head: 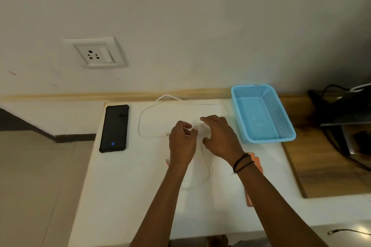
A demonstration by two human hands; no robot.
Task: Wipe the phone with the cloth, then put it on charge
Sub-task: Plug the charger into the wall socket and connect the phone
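The black phone point(114, 128) lies screen-up at the left end of the white table point(128, 196), a small blue icon lit near its lower edge. A white charging cable point(143, 118) loops across the table's middle, and one small connector point(166, 161) lies loose by my left wrist. My right hand point(219, 138) grips the white charger adapter point(199, 126). My left hand point(181, 141) pinches the cable's plug end right against that adapter. The orange cloth point(258, 163) lies flat under my right forearm, mostly hidden.
A white wall socket point(98, 54) with a switch sits on the wall above and left of the phone. A blue mesh basket point(263, 114) stands at the table's back right. Dark cables and equipment point(341, 118) crowd the wooden surface further right.
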